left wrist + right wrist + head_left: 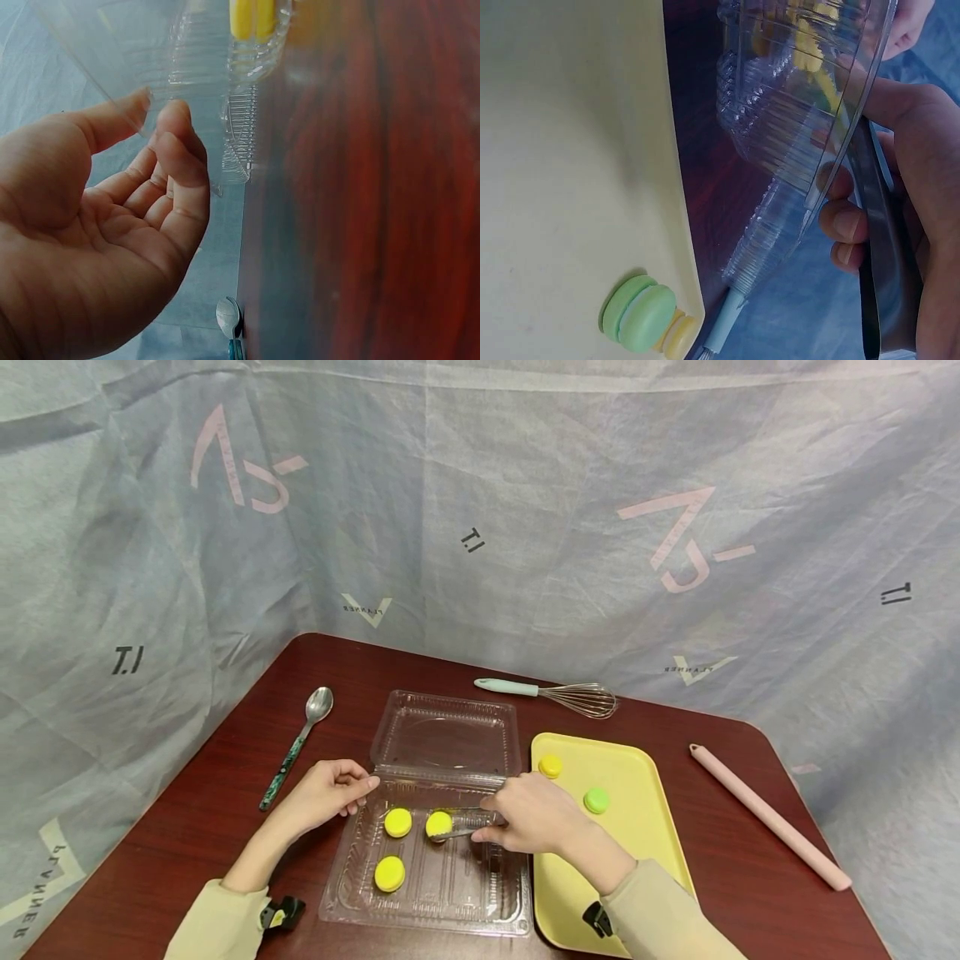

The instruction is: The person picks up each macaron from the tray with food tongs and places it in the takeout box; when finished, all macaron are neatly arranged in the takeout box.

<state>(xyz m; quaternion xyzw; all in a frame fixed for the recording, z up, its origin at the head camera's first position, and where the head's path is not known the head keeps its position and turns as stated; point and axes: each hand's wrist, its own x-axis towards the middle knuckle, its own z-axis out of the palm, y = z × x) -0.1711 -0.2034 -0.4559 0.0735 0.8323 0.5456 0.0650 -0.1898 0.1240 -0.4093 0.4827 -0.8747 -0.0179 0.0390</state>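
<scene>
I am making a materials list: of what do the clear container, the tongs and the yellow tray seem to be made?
Clear container: thin, glossy plastic; see-through, with moulded ribs. Tongs: probably metal, smooth; grey with a soft sheen. Yellow tray: perhaps plastic, fairly matte; evenly coloured, without strong reflections, though painted metal is possible.

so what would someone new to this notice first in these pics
Probably the three bright yellow macarons in the open clear plastic clamshell, one of them at the tips of metal tongs held in the right hand. Next, the lone green macaron on the pale yellow tray to the right. Then perhaps the long pink rolling pin, slanting across the table's right side.
</scene>
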